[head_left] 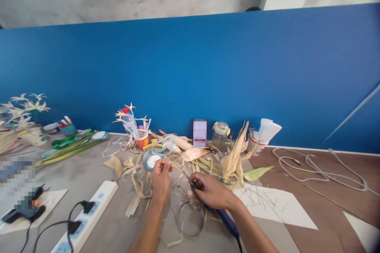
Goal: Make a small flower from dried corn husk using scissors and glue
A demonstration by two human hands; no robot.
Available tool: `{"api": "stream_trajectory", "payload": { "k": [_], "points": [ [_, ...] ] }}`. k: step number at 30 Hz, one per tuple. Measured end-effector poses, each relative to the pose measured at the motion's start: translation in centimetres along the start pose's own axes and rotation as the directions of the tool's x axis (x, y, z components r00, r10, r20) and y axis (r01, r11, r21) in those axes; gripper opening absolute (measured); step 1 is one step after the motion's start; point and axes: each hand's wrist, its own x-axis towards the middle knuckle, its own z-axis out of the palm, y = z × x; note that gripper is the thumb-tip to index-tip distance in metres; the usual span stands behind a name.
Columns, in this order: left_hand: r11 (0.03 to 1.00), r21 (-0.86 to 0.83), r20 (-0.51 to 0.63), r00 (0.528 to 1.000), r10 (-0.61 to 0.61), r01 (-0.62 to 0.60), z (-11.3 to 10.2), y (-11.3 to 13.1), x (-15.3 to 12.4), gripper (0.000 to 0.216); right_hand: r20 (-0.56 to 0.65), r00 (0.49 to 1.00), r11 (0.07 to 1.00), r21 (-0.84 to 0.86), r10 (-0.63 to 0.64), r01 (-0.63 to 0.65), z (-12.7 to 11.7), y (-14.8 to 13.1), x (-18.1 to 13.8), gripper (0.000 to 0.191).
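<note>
My left hand (pixel 162 174) is closed in a pinch, and a small pale piece that looks like corn husk (pixel 168 161) shows at its fingertips. Closed round a corded tool with a blue handle (pixel 227 221) is my right hand (pixel 209 189); the tool's slender front end points at the left fingertips. Whether its tip touches the pale piece, I cannot tell. Behind the left hand lies a roll of light blue ribbon (pixel 153 161). A coil of wire (pixel 191 218) rests on the table below both hands. Dry corn husks (pixel 233 162) are heaped beyond the right hand.
A white power strip (pixel 99 201) with black plugs lies left, near a glue gun (pixel 25 209). Husk flowers stand by a red cup (pixel 141 141). A phone (pixel 200 132) and jar (pixel 220 136) stand against the blue partition (pixel 190 67). White paper (pixel 276 205) holds thin wires.
</note>
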Motion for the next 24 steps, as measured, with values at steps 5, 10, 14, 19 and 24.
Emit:
{"api": "stream_trajectory", "payload": {
  "k": [5, 10, 14, 19, 24],
  "points": [
    [0.999, 0.030, -0.028, 1.000, 0.013, -0.013, 0.0, 0.2, -0.1, 0.020, -0.007, 1.000, 0.998, 0.048, 0.027, -0.027, 0.6, -0.2, 0.3, 0.021],
    [1.000, 0.009, -0.039, 0.999, 0.027, -0.027, 0.0, -0.3, 0.0, 0.018, -0.006, 1.000, 0.989, 0.144, 0.029, -0.028, 1.7, -0.3, 0.6, 0.019],
    [1.000, -0.006, -0.038, 0.999, 0.023, -0.024, 0.0, -0.4, 0.0, 0.017, -0.036, 0.997, 0.975, 0.217, 0.062, -0.052, 2.7, -0.3, 1.0, 0.018],
    [1.000, 0.013, -0.039, 0.999, 0.017, -0.017, -0.1, -0.2, -0.1, 0.017, -0.055, 0.996, 0.961, 0.271, 0.073, -0.056, 3.5, 0.1, 1.3, 0.018],
    [1.000, 0.030, -0.044, 0.999, -0.006, 0.007, -0.1, 0.0, -0.2, 0.020, -0.043, 0.995, 0.944, 0.321, 0.089, -0.071, 3.5, 0.2, 1.3, 0.018]
  ]
}}
